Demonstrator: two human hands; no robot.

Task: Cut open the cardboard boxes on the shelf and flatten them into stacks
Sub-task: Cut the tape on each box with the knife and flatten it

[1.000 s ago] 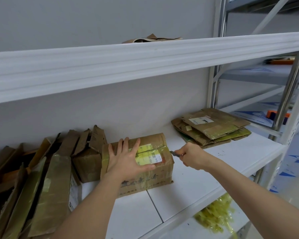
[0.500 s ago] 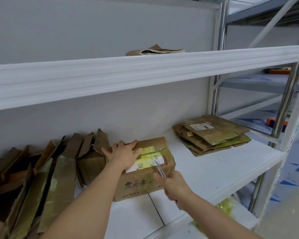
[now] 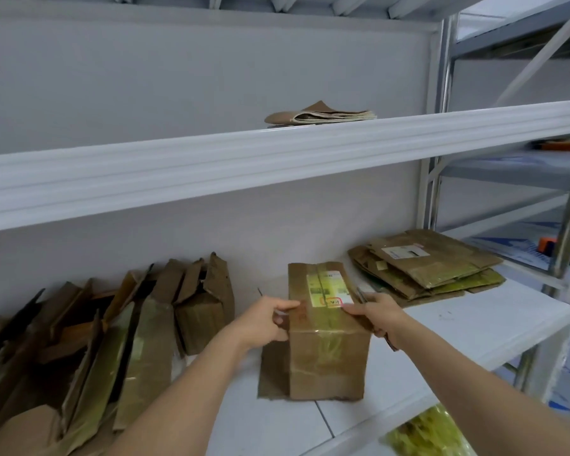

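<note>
head cam; faces forward, slightly down; close to white shelf (image 3: pixel 441 327); single view

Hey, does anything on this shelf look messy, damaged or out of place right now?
Yes. At the left, opened boxes lean in a jumble with torn flaps. The flattened stack at the right is fanned and uneven.
</note>
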